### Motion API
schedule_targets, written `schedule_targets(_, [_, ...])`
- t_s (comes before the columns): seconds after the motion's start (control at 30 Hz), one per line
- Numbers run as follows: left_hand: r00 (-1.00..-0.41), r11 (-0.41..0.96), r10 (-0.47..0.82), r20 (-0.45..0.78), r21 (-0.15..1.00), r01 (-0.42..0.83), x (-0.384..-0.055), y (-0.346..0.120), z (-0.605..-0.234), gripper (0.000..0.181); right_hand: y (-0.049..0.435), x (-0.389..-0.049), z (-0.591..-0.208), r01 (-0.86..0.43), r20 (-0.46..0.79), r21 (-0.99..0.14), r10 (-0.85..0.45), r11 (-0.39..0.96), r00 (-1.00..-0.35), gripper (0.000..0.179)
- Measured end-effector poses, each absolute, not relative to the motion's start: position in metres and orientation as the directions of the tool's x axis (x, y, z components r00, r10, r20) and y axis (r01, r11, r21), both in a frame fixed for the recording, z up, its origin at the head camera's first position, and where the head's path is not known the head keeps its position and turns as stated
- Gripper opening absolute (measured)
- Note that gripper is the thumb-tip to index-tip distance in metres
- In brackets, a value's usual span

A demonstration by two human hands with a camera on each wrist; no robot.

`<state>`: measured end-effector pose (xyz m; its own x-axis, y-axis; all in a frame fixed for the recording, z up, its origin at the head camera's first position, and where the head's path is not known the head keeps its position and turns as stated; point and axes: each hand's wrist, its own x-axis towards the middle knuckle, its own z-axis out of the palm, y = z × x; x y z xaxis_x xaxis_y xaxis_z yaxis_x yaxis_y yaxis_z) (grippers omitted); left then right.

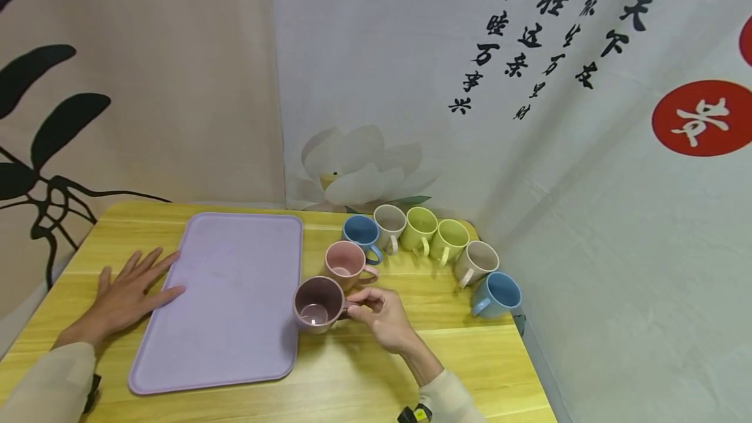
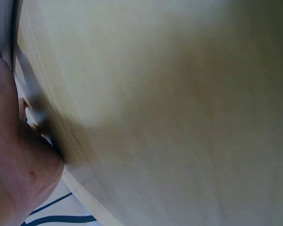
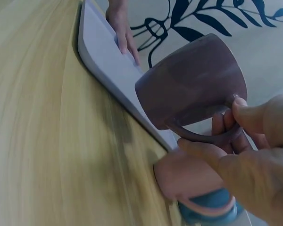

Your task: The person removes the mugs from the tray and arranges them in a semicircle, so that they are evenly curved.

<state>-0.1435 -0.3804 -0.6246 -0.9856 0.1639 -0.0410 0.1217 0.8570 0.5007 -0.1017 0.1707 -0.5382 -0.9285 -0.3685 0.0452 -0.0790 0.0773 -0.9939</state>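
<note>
By its handle, my right hand (image 1: 383, 320) pinches a dark purple mug (image 1: 318, 306) beside the right edge of the lilac tray (image 1: 226, 305). The right wrist view shows this purple mug (image 3: 191, 82) raised off the table, with fingers and thumb around the handle. Just behind it a pink mug (image 1: 344, 260) stands on the table. My left hand (image 1: 130, 294) lies with spread fingers at the tray's left edge, its fingertips touching the rim. In the left wrist view only part of the left hand (image 2: 23, 155) shows.
Several other mugs curve along the table's back right: a dark blue mug (image 1: 360, 230), grey mug (image 1: 390, 222), two green mugs, another pale mug (image 1: 477, 260) and a light blue mug (image 1: 497, 294) near the right edge. The wooden table (image 1: 470, 371) meets a printed curtain (image 1: 364, 83) behind.
</note>
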Motion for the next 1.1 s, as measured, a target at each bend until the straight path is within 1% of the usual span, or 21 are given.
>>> schedule_targets(0.43, [-0.983,0.854,0.183,-0.032,0.501,0.142,-0.141,-0.380,-0.620,0.092,0.203,-0.107,-0.554,-0.060,0.023,-0.992,-0.319,0.107,-0.947,0.019])
schedule_targets(0.9, [-0.984,0.859,0.173,-0.039,0.495,0.132,-0.143,-0.380,-0.624,0.092,0.218,-0.116,-0.571,-0.064,0.028,-0.993,-0.311,0.104,-0.950,0.021])
schedule_targets(1.1, [-0.984,0.859,0.175,-0.038,0.494,0.134,-0.143,-0.381,-0.624,0.093,0.221,-0.118,-0.573,-0.034,0.002,-0.995,-0.309,0.098,-0.951,0.021])
